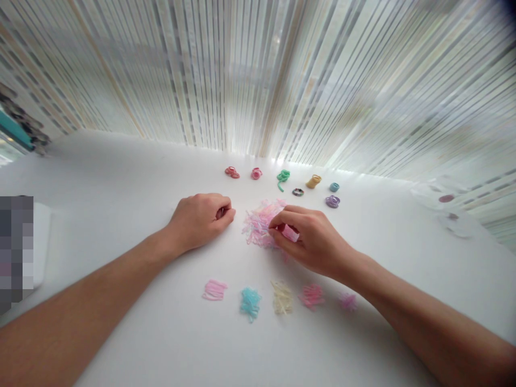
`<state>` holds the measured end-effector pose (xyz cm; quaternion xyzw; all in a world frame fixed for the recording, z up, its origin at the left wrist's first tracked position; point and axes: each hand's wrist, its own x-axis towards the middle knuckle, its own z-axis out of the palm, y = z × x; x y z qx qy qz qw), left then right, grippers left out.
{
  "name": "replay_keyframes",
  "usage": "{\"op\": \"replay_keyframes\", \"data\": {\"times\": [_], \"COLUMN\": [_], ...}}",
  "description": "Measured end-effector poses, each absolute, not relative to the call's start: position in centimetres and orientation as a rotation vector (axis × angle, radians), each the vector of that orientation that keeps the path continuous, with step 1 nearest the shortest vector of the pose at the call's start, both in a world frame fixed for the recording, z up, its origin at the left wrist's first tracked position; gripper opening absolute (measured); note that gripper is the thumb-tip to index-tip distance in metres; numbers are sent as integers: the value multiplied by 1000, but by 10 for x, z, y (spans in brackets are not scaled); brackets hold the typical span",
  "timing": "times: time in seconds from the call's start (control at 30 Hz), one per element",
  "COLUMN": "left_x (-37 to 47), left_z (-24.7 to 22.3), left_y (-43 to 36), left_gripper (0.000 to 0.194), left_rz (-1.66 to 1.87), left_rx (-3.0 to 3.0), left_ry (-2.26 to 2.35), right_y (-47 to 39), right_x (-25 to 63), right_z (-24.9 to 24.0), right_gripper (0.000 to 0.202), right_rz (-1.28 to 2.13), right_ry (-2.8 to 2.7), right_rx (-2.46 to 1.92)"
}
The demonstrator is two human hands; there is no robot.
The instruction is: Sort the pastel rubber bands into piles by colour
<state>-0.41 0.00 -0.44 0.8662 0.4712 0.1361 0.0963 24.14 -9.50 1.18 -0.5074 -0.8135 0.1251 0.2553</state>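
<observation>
A loose heap of small pastel elastic bands (258,226), mostly pink with some white and blue, lies on the white table. My right hand (308,236) is over its right side, thumb and index finger pinched together among the bands. What the fingertips hold is too small to make out. To the left of the heap, my left hand (203,217) rests on the table, apart from the bands. Its fingers are curled in with the thumb against them, hiding whatever is inside. Nearer me are sorted clusters: light pink (215,290), blue (250,303), pale yellow (282,298), coral pink (312,296) and lilac (348,301).
Along the back lie small coiled items: red (231,172), pink (256,173), green (283,177), yellow (313,181), blue (334,187) and purple (332,201). A dark beaded ring (298,192) is among them. Clear plastic pieces (455,224) lie at right. A string curtain (258,80) hangs behind.
</observation>
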Motion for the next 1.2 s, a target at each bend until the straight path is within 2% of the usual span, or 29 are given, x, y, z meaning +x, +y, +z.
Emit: {"op": "replay_keyframes", "data": {"times": [0.27, 0.4, 1.2], "left_x": [-4, -4, -3], "left_z": [-5, -5, -3], "left_y": [-1, -1, 0], "left_gripper": [33, 33, 32], "left_rz": [416, 415, 385], "left_rx": [2567, 2571, 2581], "left_ry": [1383, 1383, 1402], "right_y": [-90, -89, -99], "right_x": [247, 250, 247], "right_z": [25, 30, 39], "right_gripper": [9, 10, 19], "right_rz": [778, 875, 631], "right_ry": [-1761, -1677, -2040], "right_rx": [-1439, -1419, -1534]}}
